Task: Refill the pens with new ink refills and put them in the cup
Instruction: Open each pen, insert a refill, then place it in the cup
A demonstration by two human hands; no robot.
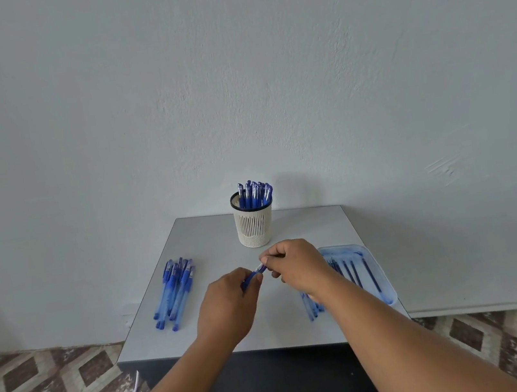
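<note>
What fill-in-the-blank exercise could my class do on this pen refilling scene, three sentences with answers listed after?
1. Both hands, left hand and right hand, hold one ____ between them.
2. The cup standing at the table's far edge holds capped pens of ____ colour.
3. The loose pile of pens lies to the person's ____.

Answers: pen; blue; left

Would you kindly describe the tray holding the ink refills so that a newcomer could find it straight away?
Start at the grey table against the wall, with a pale slotted cup of pens at its far edge. On the table's right side, partly behind the right forearm, lies the tray. It is the only shallow, clear plastic dish, holding thin dark refills, unlike the loose pile of pens on the left.
</note>
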